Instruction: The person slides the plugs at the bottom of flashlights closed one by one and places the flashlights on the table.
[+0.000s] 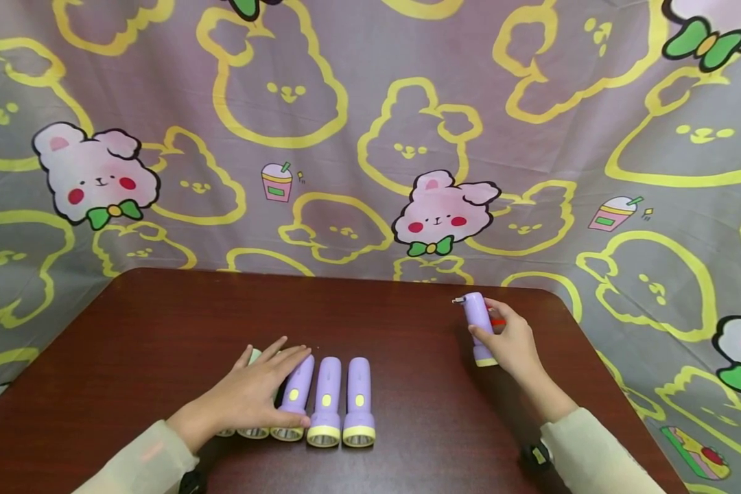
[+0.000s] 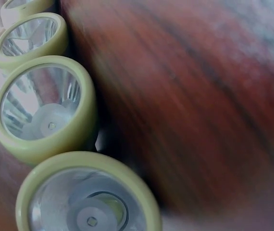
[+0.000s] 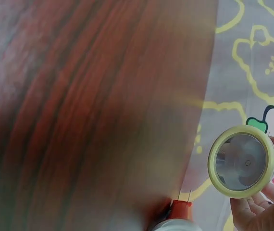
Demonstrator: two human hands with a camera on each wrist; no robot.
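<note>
My right hand (image 1: 515,343) grips a purple flashlight (image 1: 478,322), its pale yellow head pointing down toward the table. Small metal prongs (image 1: 458,300) stick out beside its tail end. The right wrist view shows this flashlight's round lens (image 3: 242,162) face on, with my fingers behind it. My left hand (image 1: 247,394) lies with spread fingers over the left part of a flashlight row. Its thumb crosses a purple flashlight (image 1: 298,387). Two more purple flashlights (image 1: 330,391) lie to the right of it. A light green end (image 1: 256,355) shows between my left fingers; the rest is hidden.
Behind my right hand is a red piece (image 1: 498,322); the right wrist view shows a red block with two metal prongs (image 3: 180,210) above a whitish rounded part. The brown table (image 1: 426,329) ends at a patterned curtain (image 1: 346,171). Dark bands circle both wrists.
</note>
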